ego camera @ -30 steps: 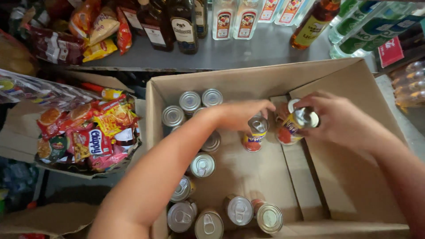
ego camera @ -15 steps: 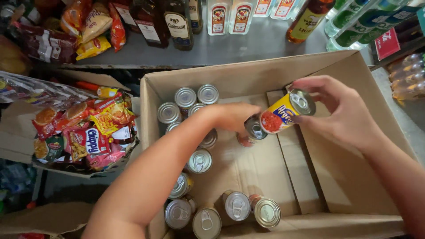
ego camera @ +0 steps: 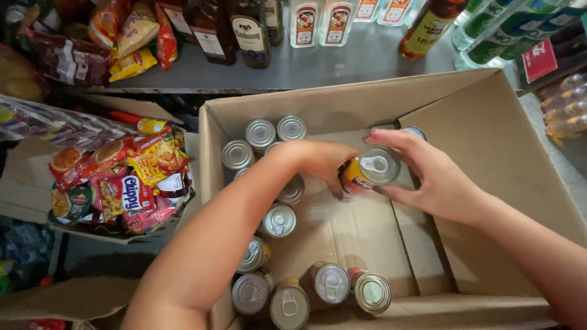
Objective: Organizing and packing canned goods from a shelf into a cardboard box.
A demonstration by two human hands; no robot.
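A large open cardboard box [ego camera: 489, 122] holds several tin cans with silver pull-tab lids. My right hand [ego camera: 434, 180] grips one can [ego camera: 379, 165] from the right, over the box's middle. My left hand [ego camera: 321, 160] reaches in from the left, and its fingers curl round a yellow-and-red can body [ego camera: 351, 182] pressed against that lid. Whether that body is the same can or a second one, I cannot tell. More cans stand along the left wall [ego camera: 260, 133] and the near edge [ego camera: 330, 282]. Another lid [ego camera: 416, 131] peeks out behind my right hand.
A second carton [ego camera: 36, 201] of bright snack packets [ego camera: 122, 183] stands left of the box. Behind it runs a grey shelf [ego camera: 342, 67] with bottles [ego camera: 247, 30] and snack bags [ego camera: 131, 36]. Green bottles [ego camera: 501, 36] lie at the top right.
My right hand has carried its can left and down until it sits against my left hand's fingers. My left hand has stayed in about the same place.
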